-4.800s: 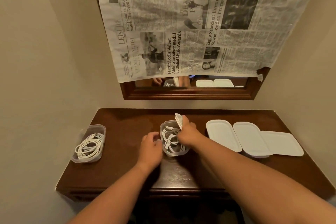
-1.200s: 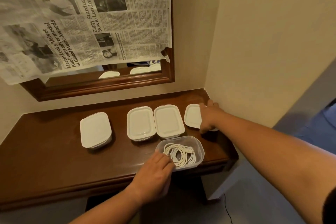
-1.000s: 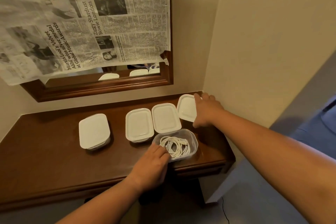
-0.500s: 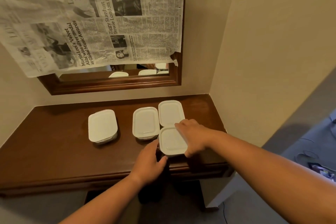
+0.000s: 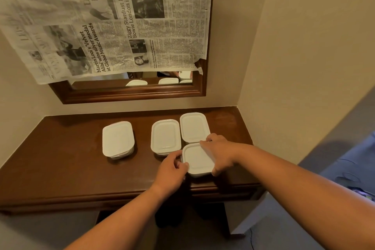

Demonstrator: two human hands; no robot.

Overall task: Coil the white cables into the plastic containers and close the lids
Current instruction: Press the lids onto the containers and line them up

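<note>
A person is standing at a dark wooden desk [image 5: 60,160], closing the nearest plastic container [image 5: 199,174]. It is lying directly between both hands at the desk's front edge, its long axis running away from the person. The left hand [image 5: 172,166] is curling round its left side, steadying it. The right hand [image 5: 222,154] is clasping the white lid [image 5: 197,159], fingers hooked over the far right corner, thumb at the near one. Three other lidded containers [image 5: 165,136] are sitting behind and leftward. No cable is showing. A newspaper [image 5: 121,26] is covering the mirror [image 5: 129,93] above.
</note>
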